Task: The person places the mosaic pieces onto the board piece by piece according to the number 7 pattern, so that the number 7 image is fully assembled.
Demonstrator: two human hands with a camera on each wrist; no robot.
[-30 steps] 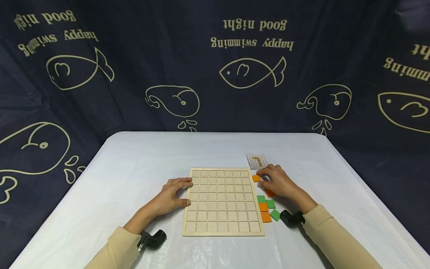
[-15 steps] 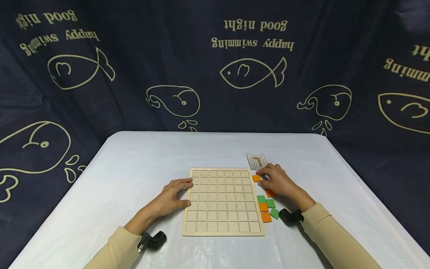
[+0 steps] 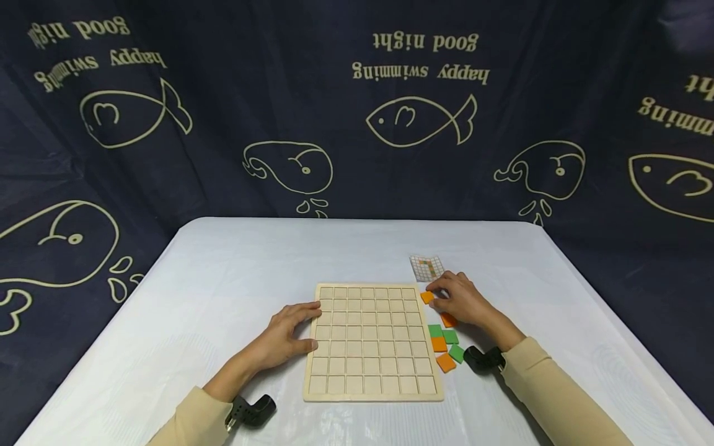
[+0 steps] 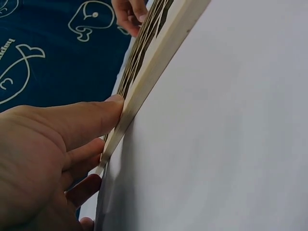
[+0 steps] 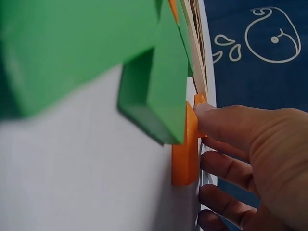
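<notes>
A square wooden grid board (image 3: 368,331) lies on the table, its cells bare. My left hand (image 3: 284,336) rests along its left edge, thumb and fingers spread and touching the rim; the left wrist view shows the thumb (image 4: 91,120) against the wooden edge. Just off the board's far right corner, my right hand (image 3: 463,299) pinches an orange square tile (image 3: 427,298) between thumb and forefinger. Its thumb (image 5: 231,120) touches that tile in the right wrist view. Another orange tile (image 3: 448,320) lies under the right hand, partly hidden.
Beside the board's right edge lie several green tiles (image 3: 450,337) and orange tiles, one orange tile (image 3: 446,362) set askew. A small pattern card (image 3: 426,268) with a printed grid lies beyond the right hand. White cloth covers the table (image 3: 251,254); a dark curtain (image 3: 357,186) hangs behind.
The board has slid a little toward me with my left hand on it. The nearest orange tile has turned and shifted right. My right hand has stayed almost still.
</notes>
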